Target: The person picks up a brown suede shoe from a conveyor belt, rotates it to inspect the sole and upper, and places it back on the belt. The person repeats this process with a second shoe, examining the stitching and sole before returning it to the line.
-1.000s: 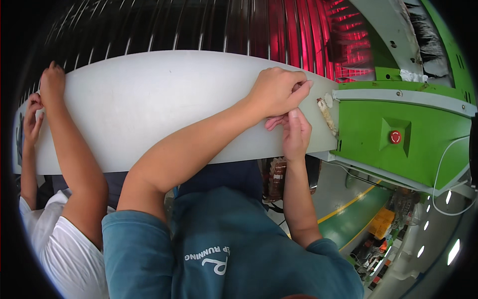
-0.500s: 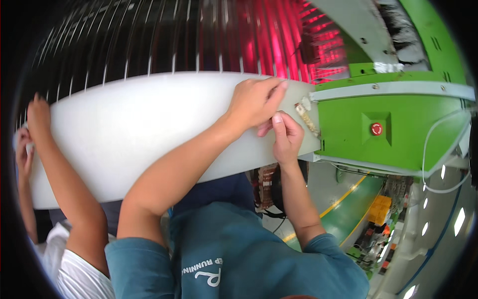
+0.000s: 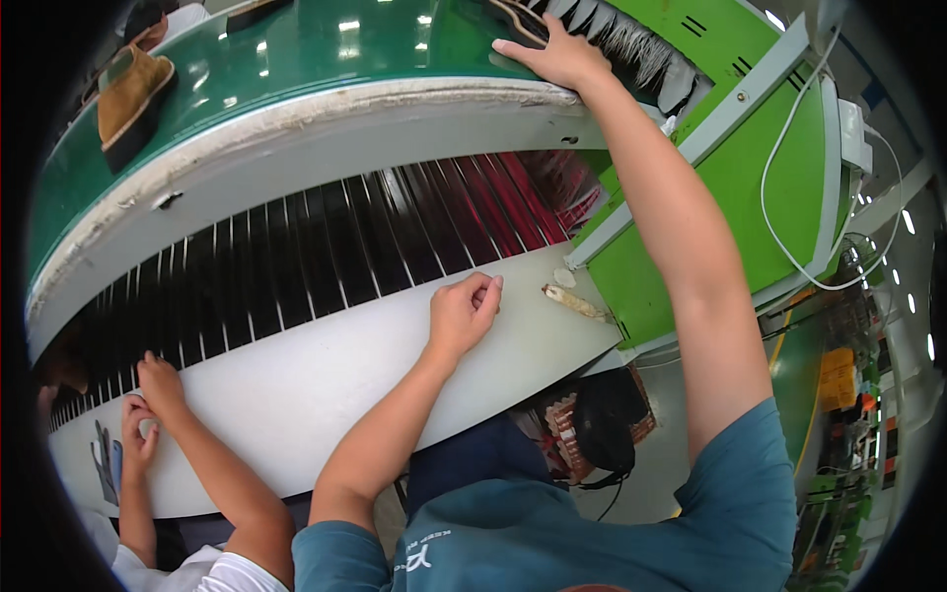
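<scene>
The white panel [image 3: 326, 380], a long curved ledge running from eight o'clock up to three o'clock along the front of the machine, now has only one of the person's hands on it. The left hand [image 3: 464, 311] rests there with its fingers curled loosely, knuckles down on the surface, gripping nothing. The right hand [image 3: 554, 54] has left the panel's end and reached up to twelve o'clock, lying flat and open on the pale rim of the green conveyor belt [image 3: 296, 49], beside the black bristle strip [image 3: 631, 44]. So the two-handed pressing seen a second ago has given way to a reach upward. The view has also tilted up, bringing the belt and a brown shoe [image 3: 128, 94] at ten o'clock into sight. A co-worker's hands [image 3: 148, 405] remain on the panel at eight o'clock.
</scene>
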{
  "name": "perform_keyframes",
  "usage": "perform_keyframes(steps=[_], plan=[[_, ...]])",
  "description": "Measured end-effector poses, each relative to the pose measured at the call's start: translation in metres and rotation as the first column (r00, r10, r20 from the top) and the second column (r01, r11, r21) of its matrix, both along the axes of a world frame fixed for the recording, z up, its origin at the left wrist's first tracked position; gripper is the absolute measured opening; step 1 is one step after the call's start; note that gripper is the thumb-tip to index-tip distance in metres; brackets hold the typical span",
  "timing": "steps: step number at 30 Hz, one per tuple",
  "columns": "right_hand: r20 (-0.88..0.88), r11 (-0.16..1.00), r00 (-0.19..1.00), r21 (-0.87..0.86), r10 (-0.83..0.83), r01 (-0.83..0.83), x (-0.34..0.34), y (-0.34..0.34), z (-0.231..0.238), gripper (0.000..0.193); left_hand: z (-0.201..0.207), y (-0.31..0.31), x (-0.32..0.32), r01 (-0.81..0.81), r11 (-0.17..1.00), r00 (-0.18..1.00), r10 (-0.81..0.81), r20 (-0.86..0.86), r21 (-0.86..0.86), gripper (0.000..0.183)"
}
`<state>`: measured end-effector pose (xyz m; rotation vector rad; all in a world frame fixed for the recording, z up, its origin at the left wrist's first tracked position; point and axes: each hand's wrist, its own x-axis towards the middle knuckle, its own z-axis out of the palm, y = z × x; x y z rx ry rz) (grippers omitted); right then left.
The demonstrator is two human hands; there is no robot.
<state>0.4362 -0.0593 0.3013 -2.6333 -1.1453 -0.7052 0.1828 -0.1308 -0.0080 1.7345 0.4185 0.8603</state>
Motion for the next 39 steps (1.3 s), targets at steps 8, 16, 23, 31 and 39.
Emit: perform_keyframes(steps=[8, 16, 23, 31, 39], plan=[[-0.312, 0.945, 0.932, 0.316, 0.185, -0.082, 0.092, 0.028, -0.011, 0.053, 0.002, -0.001, -0.001, 0.012, 1.0, 1.0, -0.012, -0.002, 0.019, 0.03], [-0.283, 0.327, 0.58, 0.944, 0.764, 0.029, 0.065, 0.029, 0.02, 0.024, 0.002, 0.006, -0.006, -0.021, 0.997, 0.999, 0.024, -0.035, 0.076, 0.031], [-0.054, -0.07, 0.818, 0.991, 0.572, 0.115, 0.09, -0.016, 0.053, 0.037, 0.0, -0.002, 0.004, 0.047, 0.998, 0.998, -0.045, -0.038, 0.04, 0.034], [0.182, -0.136, 0.352, 0.979, 0.918, -0.152, -0.084, -0.162, 0.097, 0.036, 0.041, 0.023, -0.018, 0.077, 0.955, 0.97, -0.005, 0.242, -0.287, 0.043], [-0.012, 0.061, 0.162, 0.952, 0.987, -0.301, -0.177, -0.159, -0.081, 0.05, 0.164, 0.0, -0.06, -0.003, 0.995, 0.853, -0.052, 0.52, 0.104, 0.059]])
